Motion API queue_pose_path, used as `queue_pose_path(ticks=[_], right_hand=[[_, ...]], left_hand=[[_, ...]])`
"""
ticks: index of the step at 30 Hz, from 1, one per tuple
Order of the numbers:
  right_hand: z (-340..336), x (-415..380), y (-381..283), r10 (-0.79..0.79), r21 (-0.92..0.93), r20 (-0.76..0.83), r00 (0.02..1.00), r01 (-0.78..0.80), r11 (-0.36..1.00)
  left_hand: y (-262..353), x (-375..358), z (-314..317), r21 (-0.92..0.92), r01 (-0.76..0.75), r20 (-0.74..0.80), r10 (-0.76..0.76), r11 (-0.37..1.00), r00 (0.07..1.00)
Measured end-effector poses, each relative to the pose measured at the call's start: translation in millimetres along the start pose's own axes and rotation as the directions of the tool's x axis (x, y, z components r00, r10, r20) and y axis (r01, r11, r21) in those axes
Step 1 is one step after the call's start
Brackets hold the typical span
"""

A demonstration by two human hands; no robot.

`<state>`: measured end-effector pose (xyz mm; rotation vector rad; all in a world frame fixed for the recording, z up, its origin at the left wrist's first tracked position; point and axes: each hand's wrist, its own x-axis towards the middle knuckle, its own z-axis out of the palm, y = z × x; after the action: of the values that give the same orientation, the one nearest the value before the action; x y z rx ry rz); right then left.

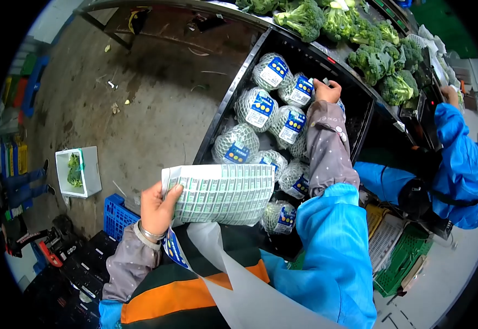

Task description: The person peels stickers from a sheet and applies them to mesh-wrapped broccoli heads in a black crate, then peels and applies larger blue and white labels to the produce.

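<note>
The left hand (157, 208) grips a white sheet of printed labels (220, 193) near the body, while the right hand (326, 90), fingers curled, rests on net-wrapped broccoli heads (261, 107) in the black plastic crate (233, 93) farther ahead

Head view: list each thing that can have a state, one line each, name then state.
left hand: gripping the label sheet
label sheet: held flat, edge curling
right hand: reaching into the crate, on a wrapped broccoli
black crate: tilted, nearly full
wrapped broccoli: netted, labelled
loose broccoli: unwrapped, on the table
white box: open, greens inside
</note>
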<state>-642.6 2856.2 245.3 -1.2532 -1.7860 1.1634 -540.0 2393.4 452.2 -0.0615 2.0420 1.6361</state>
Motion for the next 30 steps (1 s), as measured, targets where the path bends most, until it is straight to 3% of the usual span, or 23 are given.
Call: queue_pose_path(ticks=[1,6,9,12,13,16,18,20,22,24,26,27,28,30], right_hand=[[5,4,7,-0.008,0.020,0.025,1.000,0.007,1.000],[13,-11,-15,-0.202,-0.255,0.116,0.973,0.225,0.940],[14,-10,-15,-0.181,-0.348,0.185,0.966,0.236,0.907],[12,-8,-13,-0.299,-0.655,0.181,0.937,0.342,0.674],[8,-10,-12,-0.381,-0.652,0.140,0.914,0.374,0.659],[14,-13,-14,-0.458,-0.271,0.014,0.889,0.445,0.854],[34,-12,-11,-0.433,0.020,0.114,0.894,0.434,0.901],[56,-16,-14,-0.182,0.265,0.367,0.912,0.085,0.960],[66,-29,-40,-0.039,0.324,0.451,0.892,-0.123,0.938],[80,-24,-44,0.016,0.208,0.488,0.872,-0.134,0.969],[96,-16,-43,0.006,0.021,0.484,0.875,-0.019,1.000],[98,-17,-42,-0.125,-0.131,0.401,0.907,0.192,0.973],[98,-14,-41,-0.062,-0.299,0.413,0.909,0.200,0.933],[91,-21,-55,-0.068,-0.425,0.311,0.948,0.202,0.882]], left_hand=[[-2,0,-1,0.002,0.009,-0.010,-0.009,1.000,1.000],[-5,-1,3,0.006,0.062,-0.038,-0.062,0.998,0.997],[-11,-2,9,-0.006,0.084,-0.039,-0.084,0.996,0.996],[-16,0,9,0.031,0.077,0.001,-0.077,0.997,0.997],[-16,0,11,0.035,0.063,-0.008,-0.063,0.997,0.998],[-14,3,14,0.032,0.042,-0.005,-0.042,0.999,0.999],[-16,4,13,0.065,0.045,0.011,-0.046,0.997,0.999],[-16,6,14,0.077,0.050,0.035,-0.052,0.996,0.998],[-15,6,15,0.067,0.059,0.045,-0.062,0.996,0.997],[-14,4,14,0.057,0.063,0.028,-0.065,0.996,0.997],[-14,4,13,0.061,0.063,0.018,-0.064,0.996,0.998],[-15,4,12,0.068,0.063,0.014,-0.064,0.996,0.998],[-16,4,12,0.075,0.064,0.009,-0.065,0.995,0.998],[-18,5,10,0.094,0.059,0.012,-0.061,0.994,0.998]])
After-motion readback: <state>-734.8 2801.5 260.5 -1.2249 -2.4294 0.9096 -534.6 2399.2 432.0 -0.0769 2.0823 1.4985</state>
